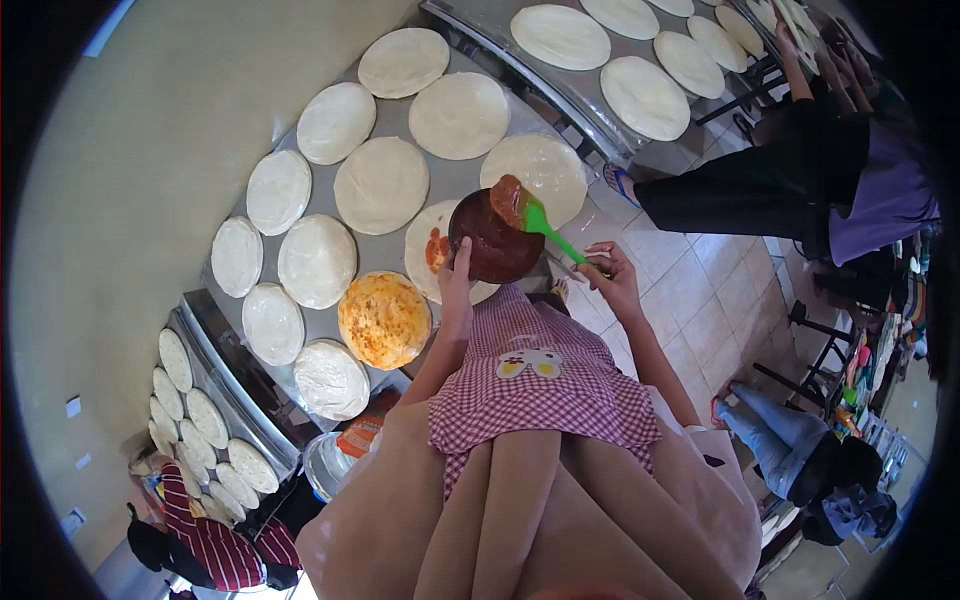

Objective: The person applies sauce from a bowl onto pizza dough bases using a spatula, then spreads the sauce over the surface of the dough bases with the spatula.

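My left hand (459, 290) grips the rim of a dark brown bowl (480, 250), tilted so its inside shows, smeared with red sauce. In my right hand (614, 282) is the handle of a green spatula (565, 245); its blade, over the bowl's far rim, carries a thick lump of red sauce (510, 200). Partly hidden under the bowl lies a pale dough round (421, 238) with a red sauce patch (437, 248). Beside it, another dough round (385, 320) is coated in orange-red sauce. Several plain dough rounds (381, 186) lie around them.
The rounds lie on a grey metal table (390, 238). More dough-covered tables stand at the upper right (610, 135) and lower left (285, 450). A metal container (325, 465) is beside me at left. Other people (740, 180) stand on the tiled floor (690, 290) at right and lower left.
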Motion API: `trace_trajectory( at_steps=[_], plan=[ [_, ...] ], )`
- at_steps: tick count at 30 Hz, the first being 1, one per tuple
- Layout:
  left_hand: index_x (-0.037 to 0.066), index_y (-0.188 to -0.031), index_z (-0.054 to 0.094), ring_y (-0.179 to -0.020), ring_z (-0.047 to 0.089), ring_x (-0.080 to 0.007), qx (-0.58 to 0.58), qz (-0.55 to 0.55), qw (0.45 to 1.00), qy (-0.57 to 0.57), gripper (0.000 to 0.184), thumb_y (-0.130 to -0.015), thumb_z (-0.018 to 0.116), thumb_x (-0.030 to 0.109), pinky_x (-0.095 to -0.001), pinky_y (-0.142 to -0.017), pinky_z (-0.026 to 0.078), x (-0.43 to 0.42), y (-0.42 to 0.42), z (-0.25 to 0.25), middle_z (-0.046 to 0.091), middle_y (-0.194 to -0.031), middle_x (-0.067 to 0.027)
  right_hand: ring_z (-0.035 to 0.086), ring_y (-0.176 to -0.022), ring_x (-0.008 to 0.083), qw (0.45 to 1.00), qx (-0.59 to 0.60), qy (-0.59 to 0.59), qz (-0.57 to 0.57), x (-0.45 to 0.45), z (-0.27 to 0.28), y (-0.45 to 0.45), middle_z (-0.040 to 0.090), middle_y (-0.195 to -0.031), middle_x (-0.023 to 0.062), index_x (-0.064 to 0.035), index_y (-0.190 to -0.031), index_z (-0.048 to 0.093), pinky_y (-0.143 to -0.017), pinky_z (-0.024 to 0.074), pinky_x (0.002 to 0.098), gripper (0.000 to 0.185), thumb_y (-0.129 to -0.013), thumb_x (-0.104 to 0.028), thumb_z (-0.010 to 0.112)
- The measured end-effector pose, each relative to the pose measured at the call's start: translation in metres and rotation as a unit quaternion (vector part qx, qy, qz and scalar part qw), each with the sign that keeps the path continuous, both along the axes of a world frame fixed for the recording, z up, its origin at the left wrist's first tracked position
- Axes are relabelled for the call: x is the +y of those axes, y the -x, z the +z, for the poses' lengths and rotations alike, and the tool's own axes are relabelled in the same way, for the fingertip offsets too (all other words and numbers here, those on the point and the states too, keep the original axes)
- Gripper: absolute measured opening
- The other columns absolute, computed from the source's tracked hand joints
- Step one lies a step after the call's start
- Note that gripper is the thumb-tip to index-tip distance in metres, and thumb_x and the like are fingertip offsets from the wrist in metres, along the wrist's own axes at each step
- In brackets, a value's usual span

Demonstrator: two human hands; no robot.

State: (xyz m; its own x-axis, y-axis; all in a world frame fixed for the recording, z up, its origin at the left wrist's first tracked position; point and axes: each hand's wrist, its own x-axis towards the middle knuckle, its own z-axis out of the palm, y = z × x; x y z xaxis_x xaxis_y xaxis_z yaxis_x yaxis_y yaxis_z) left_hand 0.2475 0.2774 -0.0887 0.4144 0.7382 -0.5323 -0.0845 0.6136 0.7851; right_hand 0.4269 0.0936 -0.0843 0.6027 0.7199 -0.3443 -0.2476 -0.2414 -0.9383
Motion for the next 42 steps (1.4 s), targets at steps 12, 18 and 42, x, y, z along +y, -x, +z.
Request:
trace_trajectory(
  at_steps=[12, 18, 42],
  plan=[
    [-0.006, -0.121, 0.044, -0.104, 0.057, -0.0257, -0.005, 0.121, 0.992, 0.017, 0.057, -0.085, 0.061, 0.035, -0.0376, -0.084, 0.051, -0.051, -0.017, -0.042, 0.053, -0.118, -0.0180, 0.061, -0.068, 0.0230, 0.802, -0.571, 0.158, 0.075, 0.001, 0.008, -0.103, 0.063, -0.079, 0.0043, -0.0146, -0.098, 0.058, -0.057, 0.0493, 0.0349, 0.020, -0.079, -0.018, 0.063],
    [-0.007, -0.117, 0.049, -0.097, 0.059, -0.0220, 0.000, 0.114, 0.993, -0.014, 0.052, -0.086, 0.060, 0.033, -0.0323, -0.082, 0.050, -0.059, -0.046, -0.039, 0.057, -0.112, -0.0155, 0.063, -0.068, 0.0252, 0.886, -0.432, 0.055, 0.162, -0.014, 0.041, -0.122, 0.065, -0.085, 0.0049, -0.0117, -0.100, 0.056, -0.060, 0.0494, 0.0347, 0.024, -0.077, -0.017, 0.064],
    [-0.004, -0.112, 0.053, -0.089, 0.060, -0.0170, -0.004, 0.103, 0.995, -0.010, 0.052, -0.085, 0.061, 0.040, -0.0287, -0.078, 0.050, 0.073, -0.085, -0.027, 0.060, -0.101, -0.0102, 0.057, -0.067, 0.0036, 0.989, 0.013, 0.015, 0.143, 0.112, -0.015, -0.111, 0.067, -0.082, 0.0043, -0.0052, -0.105, 0.051, -0.050, 0.0382, 0.0173, 0.027, -0.081, -0.008, 0.064]
  ],
)
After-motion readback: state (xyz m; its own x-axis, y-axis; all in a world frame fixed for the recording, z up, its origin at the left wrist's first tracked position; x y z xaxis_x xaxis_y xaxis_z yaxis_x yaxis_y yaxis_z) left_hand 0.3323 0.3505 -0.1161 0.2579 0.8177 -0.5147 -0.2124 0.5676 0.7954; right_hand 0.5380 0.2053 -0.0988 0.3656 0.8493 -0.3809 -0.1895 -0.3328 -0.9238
